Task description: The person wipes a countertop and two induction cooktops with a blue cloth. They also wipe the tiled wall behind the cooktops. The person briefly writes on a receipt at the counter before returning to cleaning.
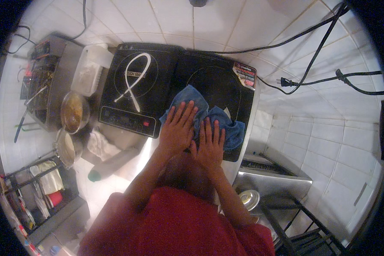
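Observation:
Both of my hands lie palm down on a crumpled blue cloth (191,94), spread over the front of a black infrared cooker (211,75). My left hand (178,128) rests on the cloth's left part, its fingers extended. Close beside it, my right hand (210,144) presses on the bunched right part with fingers apart. Whether this is one cloth or two cannot be told. A small pale piece (227,112) shows at the cloth's upper edge. To the left is a black induction cooker (163,92), with a white looped strip (147,60) lying across its top.
Left of the cookers stand a white plastic container (88,68) and a glass bowl (73,110) with brown contents. A black plug (288,82) hangs by the tiled wall at right. Below are a round metal lid (249,199) and a black metal rack (294,208).

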`<action>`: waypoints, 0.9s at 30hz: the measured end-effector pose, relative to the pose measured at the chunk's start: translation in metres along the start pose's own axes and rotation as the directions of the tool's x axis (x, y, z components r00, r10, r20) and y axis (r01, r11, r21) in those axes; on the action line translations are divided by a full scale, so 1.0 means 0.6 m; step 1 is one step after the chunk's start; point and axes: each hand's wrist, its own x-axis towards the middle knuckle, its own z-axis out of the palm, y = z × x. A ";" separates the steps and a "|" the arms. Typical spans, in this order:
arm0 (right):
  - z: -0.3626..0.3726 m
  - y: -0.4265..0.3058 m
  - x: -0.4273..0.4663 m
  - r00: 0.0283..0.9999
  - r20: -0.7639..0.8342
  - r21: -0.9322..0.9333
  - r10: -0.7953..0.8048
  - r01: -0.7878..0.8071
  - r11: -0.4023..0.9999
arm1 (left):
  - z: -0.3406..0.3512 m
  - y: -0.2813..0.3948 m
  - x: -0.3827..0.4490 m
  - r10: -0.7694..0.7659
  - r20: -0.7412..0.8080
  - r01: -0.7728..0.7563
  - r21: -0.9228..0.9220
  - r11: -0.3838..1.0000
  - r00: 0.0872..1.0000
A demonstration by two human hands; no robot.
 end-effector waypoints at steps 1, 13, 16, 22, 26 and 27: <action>0.001 0.000 0.000 1.000 -0.010 -0.002 -0.002 0.002 1.000 | -0.001 0.000 0.000 0.000 -0.009 0.000 -0.003 1.000 1.000; -0.032 0.021 -0.040 0.852 -0.399 0.693 0.339 0.039 0.720 | -0.022 0.111 -0.104 -0.102 0.053 0.112 -0.258 0.960 0.993; -0.008 0.040 -0.090 0.654 -0.563 0.488 0.506 -0.231 0.842 | -0.021 0.126 -0.077 -0.141 0.034 0.145 -0.252 0.957 0.989; 0.017 0.055 -0.134 0.891 -0.193 0.463 -0.411 0.452 0.762 | 0.025 0.064 0.044 -0.092 -0.060 0.085 -0.116 0.990 0.994; 0.026 0.066 -0.093 0.795 -0.058 0.271 -0.603 0.594 0.757 | 0.029 0.035 0.100 -0.052 -0.089 0.037 -0.161 0.986 0.995; 0.018 0.053 -0.068 0.789 -0.062 0.217 -0.611 0.609 0.763 | 0.033 0.030 0.111 -0.060 -0.105 0.043 -0.159 0.986 0.993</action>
